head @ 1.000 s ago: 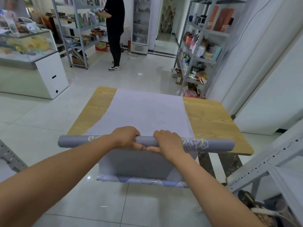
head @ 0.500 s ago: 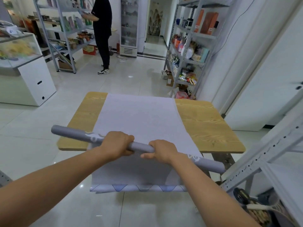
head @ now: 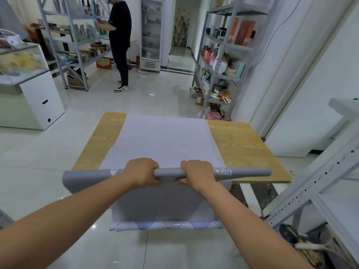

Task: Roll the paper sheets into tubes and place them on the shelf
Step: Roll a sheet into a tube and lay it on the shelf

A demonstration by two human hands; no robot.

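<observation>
Left grip and right grip both clamped round one rolled tube at the bench's near edge; unshelved; flat sheet awaits rolling.

Wooden table, pale paper sheet draped over its near edge

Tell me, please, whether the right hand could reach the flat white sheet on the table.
Probably yes: the white sheet lies bare just beyond the right hand, though that hand grips the rolled tube.
</observation>
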